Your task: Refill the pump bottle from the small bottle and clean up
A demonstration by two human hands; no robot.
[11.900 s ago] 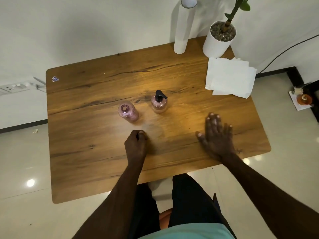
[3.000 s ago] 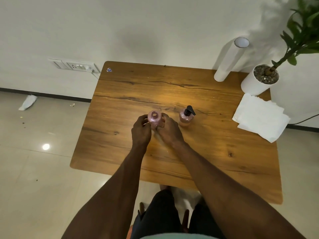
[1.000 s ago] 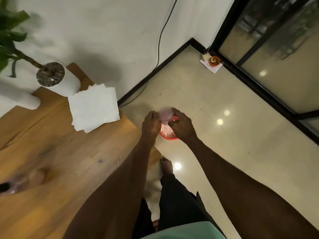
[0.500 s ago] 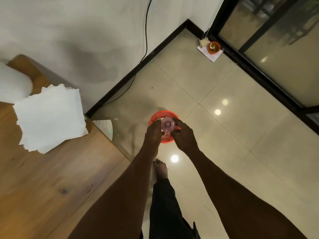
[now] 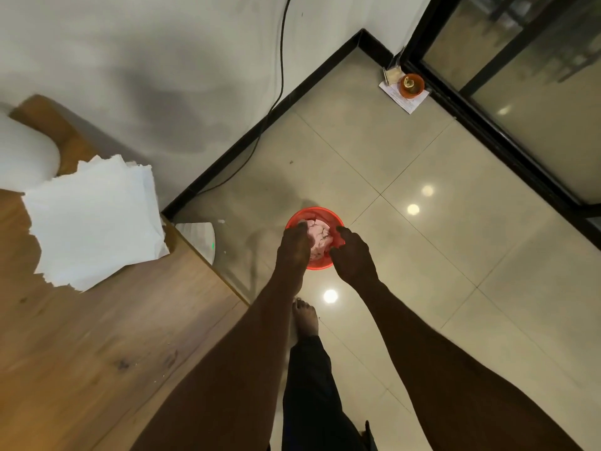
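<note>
Half a second ago we had the small bottle pinched between both hands over the red bin [image 5: 314,212]; now it's gone, probably dropped in among the pink trash [image 5: 320,237]. Left hand [image 5: 294,244] and right hand [image 5: 353,253] hang relaxed, holding nothing. Cleanup's nearly done.

Small bottle no longer between left hand [image 5: 292,244] and right hand [image 5: 353,252] over red bin [image 5: 313,213].

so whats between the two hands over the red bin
In the head view, pale pink crumpled stuff in the red bin shows between the left hand and right hand; no bottle shows there.
</note>
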